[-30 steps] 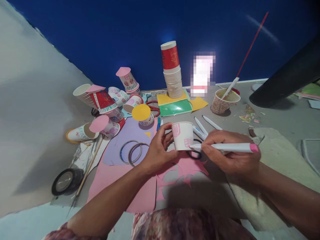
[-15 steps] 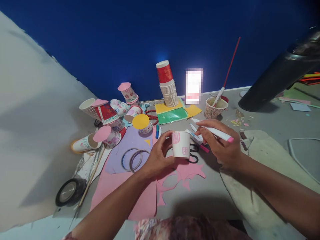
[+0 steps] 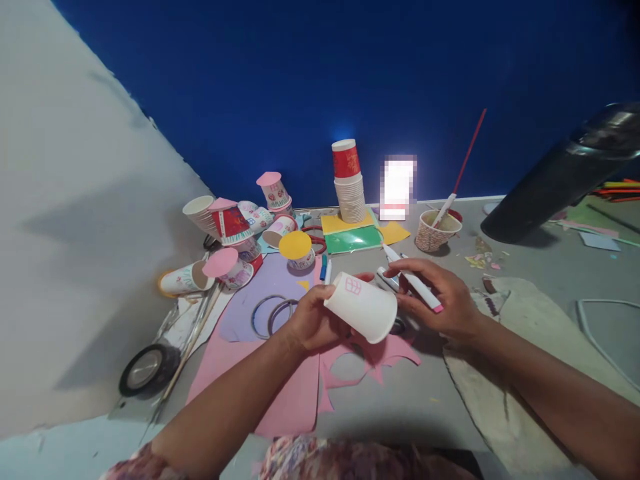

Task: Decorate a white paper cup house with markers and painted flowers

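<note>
My left hand (image 3: 310, 321) holds a white paper cup (image 3: 364, 308) tipped on its side above the floor, its mouth toward me and a small pink drawing near its base. My right hand (image 3: 440, 301) grips a white marker with a pink end (image 3: 413, 281), its tip pointing away from the cup. Beneath both hands lies pink paper (image 3: 300, 380) with cut-out shapes, and a pair of black-handled scissors (image 3: 399, 325) peeks out beside the cup.
Decorated paper cups (image 3: 235, 230) lie heaped at the left. A stack of cups (image 3: 349, 188) stands on yellow and green sheets by the blue wall. A patterned cup with a stick (image 3: 437, 230), loose markers, purple paper with rings (image 3: 273, 313), a tape roll (image 3: 147, 365) and a black tube (image 3: 560, 177) surround me.
The cup has gone from upright to tilted on its side in my left hand. My right hand drew the marker off the cup. The view shifted back and up.
</note>
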A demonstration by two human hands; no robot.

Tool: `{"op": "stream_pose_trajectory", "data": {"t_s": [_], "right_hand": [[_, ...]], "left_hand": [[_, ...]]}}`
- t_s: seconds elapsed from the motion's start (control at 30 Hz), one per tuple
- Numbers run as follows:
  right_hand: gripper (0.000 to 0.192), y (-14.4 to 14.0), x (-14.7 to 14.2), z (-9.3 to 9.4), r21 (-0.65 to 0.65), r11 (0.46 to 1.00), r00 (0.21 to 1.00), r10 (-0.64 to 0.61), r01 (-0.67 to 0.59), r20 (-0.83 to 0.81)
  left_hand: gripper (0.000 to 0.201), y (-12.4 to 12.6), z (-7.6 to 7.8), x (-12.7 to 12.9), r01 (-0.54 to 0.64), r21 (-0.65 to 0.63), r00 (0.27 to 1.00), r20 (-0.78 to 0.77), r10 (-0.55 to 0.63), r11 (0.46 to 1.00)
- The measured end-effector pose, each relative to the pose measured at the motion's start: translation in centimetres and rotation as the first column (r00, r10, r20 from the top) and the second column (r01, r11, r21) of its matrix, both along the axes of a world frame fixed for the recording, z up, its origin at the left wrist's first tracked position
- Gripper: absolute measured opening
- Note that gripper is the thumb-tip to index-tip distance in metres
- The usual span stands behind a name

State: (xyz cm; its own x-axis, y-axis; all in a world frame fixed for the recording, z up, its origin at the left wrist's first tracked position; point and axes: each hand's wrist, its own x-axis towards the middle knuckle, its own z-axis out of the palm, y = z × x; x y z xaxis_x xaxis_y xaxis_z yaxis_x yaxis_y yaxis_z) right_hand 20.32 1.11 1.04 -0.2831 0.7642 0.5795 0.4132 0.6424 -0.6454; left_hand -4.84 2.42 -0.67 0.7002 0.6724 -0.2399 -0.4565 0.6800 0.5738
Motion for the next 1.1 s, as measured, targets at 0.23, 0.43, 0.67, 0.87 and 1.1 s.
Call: {"op": "stream_pose_trajectory", "data": {"t_s": [0.23,0.43,0.67,0.87,1.1], "right_hand": [[0.079,-0.3,-0.2,0.1,0.030,0.976,0.972,0.211,-0.215,0.105],[0.103,-1.1,-0.8,0.5,-0.042,0.935,0.931,0.353,-0.351,0.089],[0.088,-0.5,-0.4,0.6,0.041,0.981,0.976,0.182,-0.188,0.117],[0.084,0.1,0.3,0.5,-0.035,0.989,0.986,0.143,-0.140,0.083],[0.058,-0.1,0.1,0.4,-0.089,0.996,0.998,0.023,-0.029,-0.065]], "left_hand": [[0.060,0.4,-0.6,0.6,0.191,-0.125,0.981,0.066,-0.184,0.974],[0.050,0.0,-1.1,1.4,0.239,-0.166,0.969,-0.016,-0.245,0.957],[0.071,0.0,0.3,0.3,-0.137,0.260,0.961,-0.198,0.191,0.956],[0.100,-0.2,1.7,-1.2,0.042,0.672,0.868,-0.391,0.306,0.739],[0.079,-0.4,0.7,-0.4,0.010,0.780,0.691,-0.458,0.560,0.625]]}}
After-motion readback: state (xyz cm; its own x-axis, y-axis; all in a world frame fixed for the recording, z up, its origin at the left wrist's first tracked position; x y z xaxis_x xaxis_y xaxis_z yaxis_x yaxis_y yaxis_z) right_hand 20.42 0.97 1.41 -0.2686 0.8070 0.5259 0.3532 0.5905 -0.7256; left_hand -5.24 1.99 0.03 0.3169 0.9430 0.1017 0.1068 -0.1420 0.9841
